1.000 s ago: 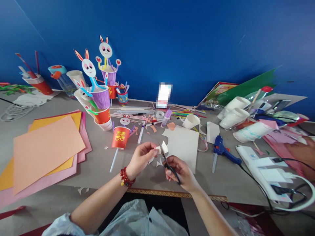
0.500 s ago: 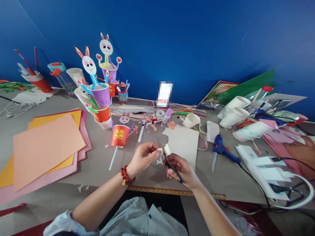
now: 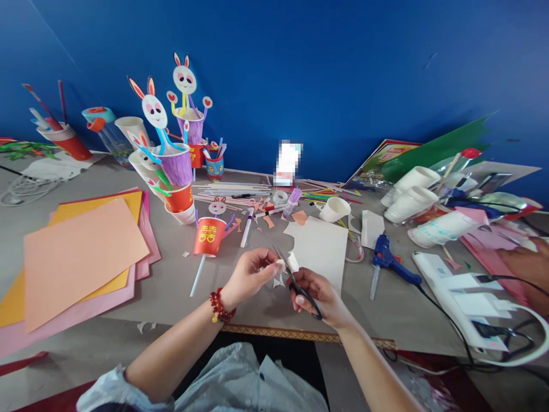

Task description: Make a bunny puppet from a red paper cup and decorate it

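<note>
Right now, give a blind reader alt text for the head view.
A person's right hand holds dark-handled scissors at white paper pinched in the left hand, over a grey table. Nearby are paper-cup rabbits, coloured paper sheets and a blue glue gun.

Paper stack [image 3: 86, 260] left; glue gun [image 3: 388, 260] right; scissors [image 3: 289, 269] between

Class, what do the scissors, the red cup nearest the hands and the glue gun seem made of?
Scissors: thin grey blades, probably metal; dark handles, perhaps plastic. Red cup: likely smooth paper, given the printed gold characters. Glue gun: probably moulded plastic, judging by its even blue body.
</note>
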A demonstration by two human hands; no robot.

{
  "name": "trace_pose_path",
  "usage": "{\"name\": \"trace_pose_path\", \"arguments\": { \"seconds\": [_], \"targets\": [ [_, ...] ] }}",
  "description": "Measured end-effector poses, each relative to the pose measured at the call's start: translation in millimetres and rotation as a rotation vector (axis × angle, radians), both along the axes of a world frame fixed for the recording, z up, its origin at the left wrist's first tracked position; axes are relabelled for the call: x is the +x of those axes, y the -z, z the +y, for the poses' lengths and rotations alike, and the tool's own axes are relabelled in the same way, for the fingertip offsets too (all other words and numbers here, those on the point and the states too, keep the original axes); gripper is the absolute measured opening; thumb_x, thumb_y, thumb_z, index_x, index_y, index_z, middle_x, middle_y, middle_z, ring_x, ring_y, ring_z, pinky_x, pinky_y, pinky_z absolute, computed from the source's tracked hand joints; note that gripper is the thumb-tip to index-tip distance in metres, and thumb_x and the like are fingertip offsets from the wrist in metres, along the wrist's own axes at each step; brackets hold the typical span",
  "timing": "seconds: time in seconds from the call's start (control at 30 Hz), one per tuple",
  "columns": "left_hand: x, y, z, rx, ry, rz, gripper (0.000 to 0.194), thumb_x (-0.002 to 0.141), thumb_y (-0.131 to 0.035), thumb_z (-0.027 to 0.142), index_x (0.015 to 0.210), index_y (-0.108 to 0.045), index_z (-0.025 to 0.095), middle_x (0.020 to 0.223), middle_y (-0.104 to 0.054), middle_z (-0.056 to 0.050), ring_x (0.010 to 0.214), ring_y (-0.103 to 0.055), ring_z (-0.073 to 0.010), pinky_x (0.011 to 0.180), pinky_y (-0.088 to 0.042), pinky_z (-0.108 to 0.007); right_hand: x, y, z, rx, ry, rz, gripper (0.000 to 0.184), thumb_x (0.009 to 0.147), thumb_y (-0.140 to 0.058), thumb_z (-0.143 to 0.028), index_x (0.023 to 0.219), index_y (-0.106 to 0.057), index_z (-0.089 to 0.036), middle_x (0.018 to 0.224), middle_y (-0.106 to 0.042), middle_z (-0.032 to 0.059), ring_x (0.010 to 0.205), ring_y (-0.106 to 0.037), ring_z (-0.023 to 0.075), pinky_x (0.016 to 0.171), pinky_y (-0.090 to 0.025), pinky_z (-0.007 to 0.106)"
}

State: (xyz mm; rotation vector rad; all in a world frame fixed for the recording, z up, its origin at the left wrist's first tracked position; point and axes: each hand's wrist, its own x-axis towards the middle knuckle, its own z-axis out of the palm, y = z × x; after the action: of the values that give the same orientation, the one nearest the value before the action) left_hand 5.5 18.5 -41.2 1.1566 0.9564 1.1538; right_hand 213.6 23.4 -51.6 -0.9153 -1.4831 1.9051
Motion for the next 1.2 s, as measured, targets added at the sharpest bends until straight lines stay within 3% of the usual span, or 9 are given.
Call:
{"name": "trace_pose_path", "arguments": {
  "seconds": [0.87, 1.2],
  "targets": [
    [2, -0.6, 0, -0.046, -0.017, -0.057, 0.029, 0.081, -0.072, 0.042, 0.078, -0.062, 0.016, 0.070, -0.056, 0.001, 0.058, -0.042, -0.0088, 0.056, -0.033, -0.023, 0, -0.4, -1, -0.022, 0.054, 0.020, 0.049, 0.070, -0.083, -0.055, 0.091, -0.058, -0.018, 0.064, -0.060, -0.0025, 0.048, -0.053, 0.0084, 0.047, -0.044, 0.021],
    [2, -0.1, 0, -0.003, -0.062, -0.050, 0.024, 0.085, -0.069, 0.038, 0.078, -0.062, 0.016, 0.071, -0.060, 0.001, 0.062, -0.050, -0.0096, 0.059, -0.039, -0.022, -12, -4.2, -13, -0.025, 0.080, 0.045, 0.047, 0.076, -0.077, -0.058, 0.091, -0.055, -0.019, 0.063, -0.059, -0.0028, 0.050, -0.053, 0.0087, 0.049, -0.045, 0.021]
  ]
}}
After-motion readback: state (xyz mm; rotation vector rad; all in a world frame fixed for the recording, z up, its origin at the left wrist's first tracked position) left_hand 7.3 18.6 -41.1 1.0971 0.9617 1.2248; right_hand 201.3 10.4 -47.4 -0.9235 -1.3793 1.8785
